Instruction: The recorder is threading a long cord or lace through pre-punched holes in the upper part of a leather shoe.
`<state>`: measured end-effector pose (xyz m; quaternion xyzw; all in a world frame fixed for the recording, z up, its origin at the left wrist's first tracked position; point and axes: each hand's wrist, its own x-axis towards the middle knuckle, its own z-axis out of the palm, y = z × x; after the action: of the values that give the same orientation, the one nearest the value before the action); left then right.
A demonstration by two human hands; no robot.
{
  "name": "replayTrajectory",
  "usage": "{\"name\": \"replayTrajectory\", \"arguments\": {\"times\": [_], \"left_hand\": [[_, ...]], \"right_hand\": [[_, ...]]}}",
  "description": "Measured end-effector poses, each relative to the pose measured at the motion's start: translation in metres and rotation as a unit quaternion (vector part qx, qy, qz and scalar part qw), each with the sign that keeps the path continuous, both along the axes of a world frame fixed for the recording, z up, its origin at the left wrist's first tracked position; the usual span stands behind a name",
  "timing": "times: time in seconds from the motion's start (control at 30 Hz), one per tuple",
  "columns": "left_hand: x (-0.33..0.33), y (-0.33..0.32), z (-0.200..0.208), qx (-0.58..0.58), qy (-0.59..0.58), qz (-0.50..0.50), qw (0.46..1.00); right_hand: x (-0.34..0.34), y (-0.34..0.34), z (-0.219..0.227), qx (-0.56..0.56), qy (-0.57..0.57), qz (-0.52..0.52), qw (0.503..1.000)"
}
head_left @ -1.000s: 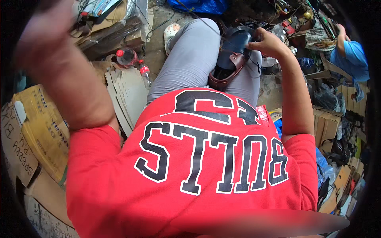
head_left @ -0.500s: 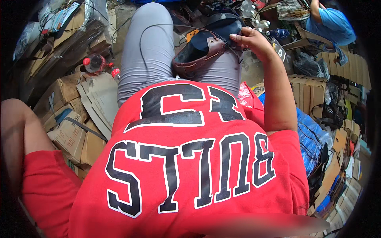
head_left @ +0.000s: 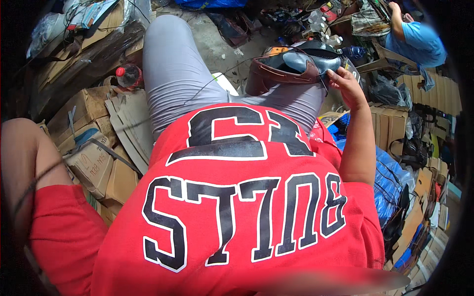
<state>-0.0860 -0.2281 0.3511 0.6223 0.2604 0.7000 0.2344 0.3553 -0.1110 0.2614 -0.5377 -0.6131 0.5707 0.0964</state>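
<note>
A brown leather shoe (head_left: 284, 70) with a shiny dark insert and lacing along its side lies across my right thigh, tilted. My right hand (head_left: 349, 88) pinches its right end between thumb and fingers, near a dark strand of lace. A thin dark cord (head_left: 210, 81) trails leftward from the shoe over my grey trousers; a blurred dark line also crosses my left arm (head_left: 22, 153). That arm is bent out at the left edge, and its hand lies outside the picture.
Cardboard boxes (head_left: 89, 165) and flat cardboard (head_left: 129, 126) lie at left, by a red-capped bottle (head_left: 129, 76). Blue plastic (head_left: 390, 172) and scraps crowd the right. Beyond the shoe are an orange item (head_left: 277, 51) and small bottles (head_left: 333, 40). Someone in blue (head_left: 419, 44) sits far right.
The shoe and my right hand have shifted right and slightly down, and the shoe has turned to show its stitched front. The cord now runs lower, toward the left. The view has shifted slightly.
</note>
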Motion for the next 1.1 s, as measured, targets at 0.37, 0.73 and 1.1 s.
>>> {"name": "replayTrajectory", "arguments": {"times": [0.37,0.73,1.1], "left_hand": [[-0.017,-0.031,-0.014,-0.037,0.006,0.113,0.993],[0.000,-0.043,0.007,-0.083,0.085,0.237,0.964],[0.079,-0.042,-0.103,-0.271,0.544,0.167,0.776]], "right_hand": [[0.002,-0.017,0.009,0.020,-0.019,-0.101,0.994],[-0.088,-0.009,0.013,0.087,-0.016,0.058,0.994],[-0.195,0.010,-0.021,0.108,-0.008,0.170,0.979]]}}
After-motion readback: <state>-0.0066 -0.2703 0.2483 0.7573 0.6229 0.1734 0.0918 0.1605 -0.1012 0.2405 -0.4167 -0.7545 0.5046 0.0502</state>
